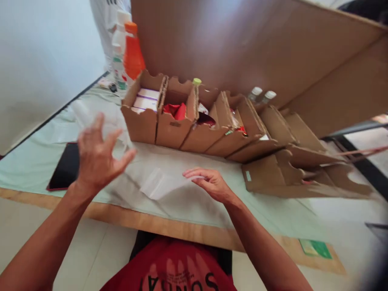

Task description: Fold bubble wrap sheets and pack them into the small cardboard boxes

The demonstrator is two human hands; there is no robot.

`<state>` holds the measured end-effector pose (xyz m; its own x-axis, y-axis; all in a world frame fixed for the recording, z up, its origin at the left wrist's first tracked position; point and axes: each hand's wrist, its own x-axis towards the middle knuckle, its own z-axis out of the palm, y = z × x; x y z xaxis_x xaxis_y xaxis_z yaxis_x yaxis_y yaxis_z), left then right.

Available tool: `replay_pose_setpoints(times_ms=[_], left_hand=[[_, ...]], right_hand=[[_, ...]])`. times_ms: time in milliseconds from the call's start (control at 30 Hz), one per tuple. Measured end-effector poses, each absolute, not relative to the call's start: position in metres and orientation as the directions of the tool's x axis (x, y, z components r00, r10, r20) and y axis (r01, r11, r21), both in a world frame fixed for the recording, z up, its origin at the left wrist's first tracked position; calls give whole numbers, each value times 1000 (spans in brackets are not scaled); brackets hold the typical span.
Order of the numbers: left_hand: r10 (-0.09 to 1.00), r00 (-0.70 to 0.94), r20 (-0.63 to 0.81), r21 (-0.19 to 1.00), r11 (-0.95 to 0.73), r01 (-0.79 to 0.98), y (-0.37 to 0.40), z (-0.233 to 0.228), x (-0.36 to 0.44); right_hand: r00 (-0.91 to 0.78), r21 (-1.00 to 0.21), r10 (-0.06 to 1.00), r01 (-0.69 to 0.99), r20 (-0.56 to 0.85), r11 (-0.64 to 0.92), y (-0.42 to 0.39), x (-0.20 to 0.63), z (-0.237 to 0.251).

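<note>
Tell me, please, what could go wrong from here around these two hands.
The dark flat device lies close to the front edge of the table, beside the open left hand, so an arm sweep could nudge it off. The thin clear bag by the right hand might slip or crumple, and against the pale cloth its edges could be hard to find.

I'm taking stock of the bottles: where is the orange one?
In the head view, the orange bottle is at upper left, by the back corner of the leftmost cardboard bin, beyond the left hand.
</note>
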<state>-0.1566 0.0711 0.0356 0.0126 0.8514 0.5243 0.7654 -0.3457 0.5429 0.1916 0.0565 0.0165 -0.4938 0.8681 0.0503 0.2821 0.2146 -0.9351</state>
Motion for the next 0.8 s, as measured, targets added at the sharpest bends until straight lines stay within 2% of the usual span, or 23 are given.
replay_pose_setpoints(times_ms=[67,100,167,233,300,367,467,533,600,667,733,800], left_hand=[[845,363,392,630,-534,563,43,23,-117],[791,533,299,677,-569,466,31,12,-97],[682,719,136,700,-579,417,14,-12,-60],[672,737,64,623,-604,497,4,-35,-38],[742,667,72,517,-599,611,0,-50,-34],[814,571,110,435,-556,708,-1,-54,-43],[848,513,129,377,-521,766,-3,-44,-56],[839,524,147,391,-536,748,-4,-34,-53],[818,533,216,424,-570,704,-4,-24,-36],[774,553,309,429,-632,645,0,-19,-10],[714,601,360,386,-700,600,7,-21,20],[662,673,329,320,-749,580,16,-31,44]], right_hand=[[-514,-934,857,292,28,205,46,219,10],[-526,-925,850,313,19,214,41,230,7],[-542,-886,840,389,1,252,30,250,1],[-523,-822,852,490,-11,290,21,270,-4],[-475,-761,880,581,-30,288,12,293,-10],[-434,-714,900,643,-42,277,4,318,-19],[-393,-619,919,733,-46,282,-8,356,-28],[-300,-496,954,832,-23,249,-18,375,-27],[-186,-379,981,905,59,194,-28,383,-20],[-129,-329,976,927,175,182,-36,373,-12],[-168,-329,951,910,259,251,-37,345,-9],[-283,-338,921,868,266,364,-33,303,-18]])
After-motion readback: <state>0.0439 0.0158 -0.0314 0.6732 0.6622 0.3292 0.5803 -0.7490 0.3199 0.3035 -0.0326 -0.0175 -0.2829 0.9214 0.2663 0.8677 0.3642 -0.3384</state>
